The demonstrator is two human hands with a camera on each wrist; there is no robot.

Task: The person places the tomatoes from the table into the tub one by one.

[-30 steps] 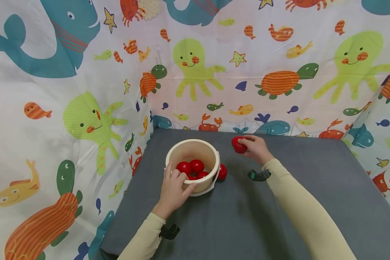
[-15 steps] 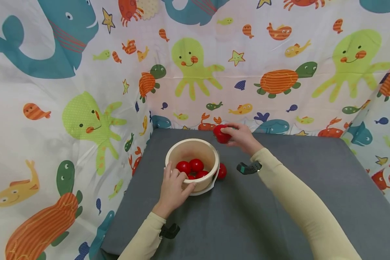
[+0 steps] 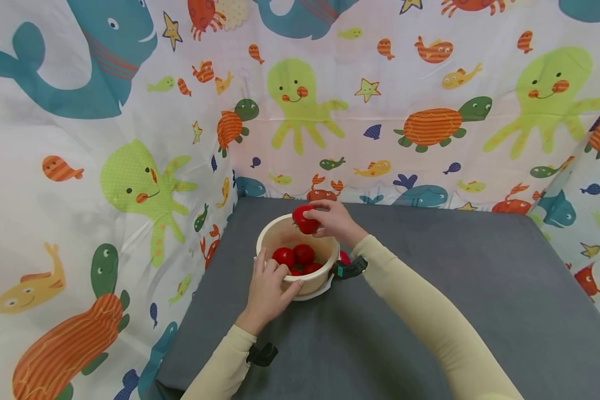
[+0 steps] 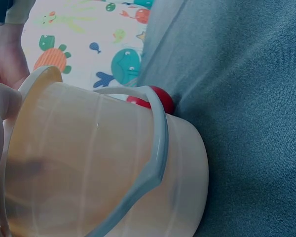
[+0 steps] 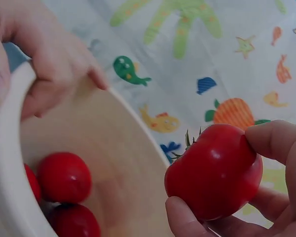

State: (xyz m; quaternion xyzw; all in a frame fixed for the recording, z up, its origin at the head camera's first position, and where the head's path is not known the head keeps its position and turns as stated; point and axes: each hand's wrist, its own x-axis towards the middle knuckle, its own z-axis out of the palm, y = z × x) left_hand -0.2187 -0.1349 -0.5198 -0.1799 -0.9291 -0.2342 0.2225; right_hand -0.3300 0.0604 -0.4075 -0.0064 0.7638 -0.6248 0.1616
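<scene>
A cream bucket [image 3: 271,238] stands on the dark cloth with several red tomatoes [image 3: 304,254] inside. My left hand [image 3: 266,290] holds its near rim, fingers over the edge and thumb on the outer side. Above the bucket's far right rim, my right hand [image 3: 338,223] grips another tomato [image 5: 212,170] between thumb and fingers; its green stem points away from the palm in the right wrist view. One more tomato [image 4: 163,100] lies on the cloth against or close to the bucket's right side, partly hidden in the head view by the right wrist band.
The bucket's pale handle [image 4: 159,133] hangs down on its outer side. Grey cloth [image 3: 460,289] covers the table and stretches to the right. A curtain [image 3: 380,111] printed with sea animals closes off the back and both sides.
My right hand has carried its tomato leftward, from right of the bucket to above its opening. The left hand and the bucket have stayed in place.
</scene>
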